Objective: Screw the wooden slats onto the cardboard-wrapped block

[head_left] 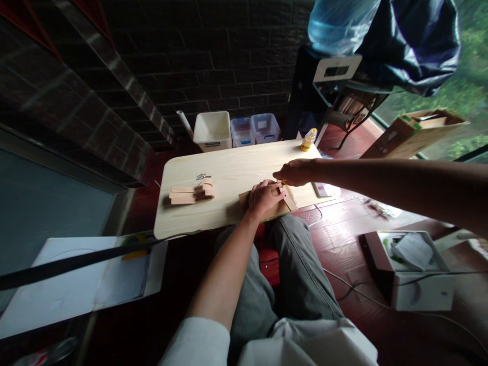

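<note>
My left hand (263, 197) presses a small wooden piece (288, 199) down on a flat brown board (244, 199) at the near edge of the table, its fingers bent over the wood. Just above it, my right hand (295, 172) is closed in a fist. A bit of yellow shows below that fist, beside the left fingertips; what the fist holds is mostly hidden. To the left lie several pale wooden pieces (183, 195), with a few small metal parts (202, 177) behind them.
The light wooden table (229, 165) has a yellow-capped bottle (308, 139) at its far right corner and a white-and-pink flat object (323, 190) on the right. Plastic bins (212, 128) stand behind it. Cables (356, 288) and a white box (423, 291) lie on the floor.
</note>
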### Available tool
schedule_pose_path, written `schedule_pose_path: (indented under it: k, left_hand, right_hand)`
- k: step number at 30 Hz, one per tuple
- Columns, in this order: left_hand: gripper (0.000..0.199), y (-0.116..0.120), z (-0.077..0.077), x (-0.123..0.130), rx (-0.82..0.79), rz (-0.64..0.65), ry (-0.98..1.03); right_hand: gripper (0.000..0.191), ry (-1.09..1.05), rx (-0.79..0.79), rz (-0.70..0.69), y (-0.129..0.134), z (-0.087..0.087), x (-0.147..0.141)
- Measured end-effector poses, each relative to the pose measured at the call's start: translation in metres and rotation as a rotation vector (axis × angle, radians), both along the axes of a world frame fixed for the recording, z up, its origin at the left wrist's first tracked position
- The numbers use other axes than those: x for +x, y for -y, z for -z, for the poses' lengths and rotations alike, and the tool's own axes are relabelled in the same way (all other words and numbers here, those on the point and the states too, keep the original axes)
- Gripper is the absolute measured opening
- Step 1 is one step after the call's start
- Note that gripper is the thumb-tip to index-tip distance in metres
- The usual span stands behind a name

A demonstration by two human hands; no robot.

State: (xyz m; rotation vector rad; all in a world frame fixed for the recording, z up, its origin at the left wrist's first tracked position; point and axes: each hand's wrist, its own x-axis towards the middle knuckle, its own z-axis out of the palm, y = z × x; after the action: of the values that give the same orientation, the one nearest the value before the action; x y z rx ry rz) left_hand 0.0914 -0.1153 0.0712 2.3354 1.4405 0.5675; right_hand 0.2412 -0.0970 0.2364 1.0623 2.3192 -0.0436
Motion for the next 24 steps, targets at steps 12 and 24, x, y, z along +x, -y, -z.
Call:
schedule_pose_path:
  k: [12, 24]
  left_hand:
    - [0.037, 0.0, 0.003, -0.001, 0.003, -0.006, 0.011]
    - [0.038, -0.001, 0.002, 0.0, -0.002, 0.001, -0.004]
  right_hand:
    - [0.032, -0.056, -0.023, -0.011, -0.008, 0.013, 0.006]
    - [0.041, -0.035, 0.002, 0.049, -0.003, 0.011, 0.006]
